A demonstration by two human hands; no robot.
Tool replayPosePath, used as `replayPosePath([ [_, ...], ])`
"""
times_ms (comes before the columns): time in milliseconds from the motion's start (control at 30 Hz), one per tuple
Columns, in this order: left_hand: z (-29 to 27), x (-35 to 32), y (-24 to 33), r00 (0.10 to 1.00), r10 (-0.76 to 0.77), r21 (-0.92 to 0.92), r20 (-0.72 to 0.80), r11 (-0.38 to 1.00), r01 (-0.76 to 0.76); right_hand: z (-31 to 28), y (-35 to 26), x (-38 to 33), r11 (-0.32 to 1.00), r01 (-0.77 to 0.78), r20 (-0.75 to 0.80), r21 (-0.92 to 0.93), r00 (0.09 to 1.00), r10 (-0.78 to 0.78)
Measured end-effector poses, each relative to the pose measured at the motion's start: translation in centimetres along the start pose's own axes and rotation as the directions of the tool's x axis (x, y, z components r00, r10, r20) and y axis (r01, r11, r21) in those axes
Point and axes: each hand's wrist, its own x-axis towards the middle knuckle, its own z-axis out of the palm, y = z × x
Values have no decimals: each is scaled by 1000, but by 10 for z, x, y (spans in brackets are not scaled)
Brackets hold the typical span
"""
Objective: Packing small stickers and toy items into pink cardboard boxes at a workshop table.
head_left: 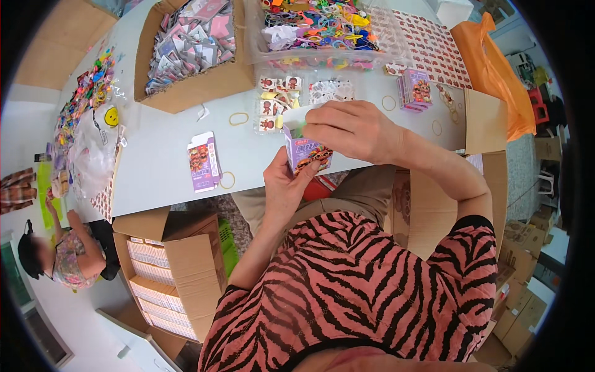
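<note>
My left hand [286,181] grips a small purple printed carton [305,152] from below, at the near edge of the white table [161,149]. My right hand [351,131] rests on the carton's open top, fingers pinched at its white flap. Something green shows inside the opening. A flat, folded purple carton [204,162] lies on the table to the left. A stack of the same purple cartons [416,89] stands to the right, beyond my right wrist.
A cardboard box of small packets [189,51] and a clear bin of coloured plastic pieces [322,28] stand at the back. Sticker packs [276,99] and rubber bands [238,118] lie loose. An open box of stacked packs [162,273] sits on the floor; another person [62,254] is at left.
</note>
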Motion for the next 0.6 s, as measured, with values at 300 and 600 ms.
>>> replayPosePath([
  [300, -9, -4, -12, 999, 24, 20, -35, 1000, -23, 2, -23, 3, 907, -307, 161, 287, 949, 270],
  [600, -16, -3, -13, 996, 49, -17, -72, 999, -51, -12, 46, 12, 623, -616, 222, 482, 774, 594],
])
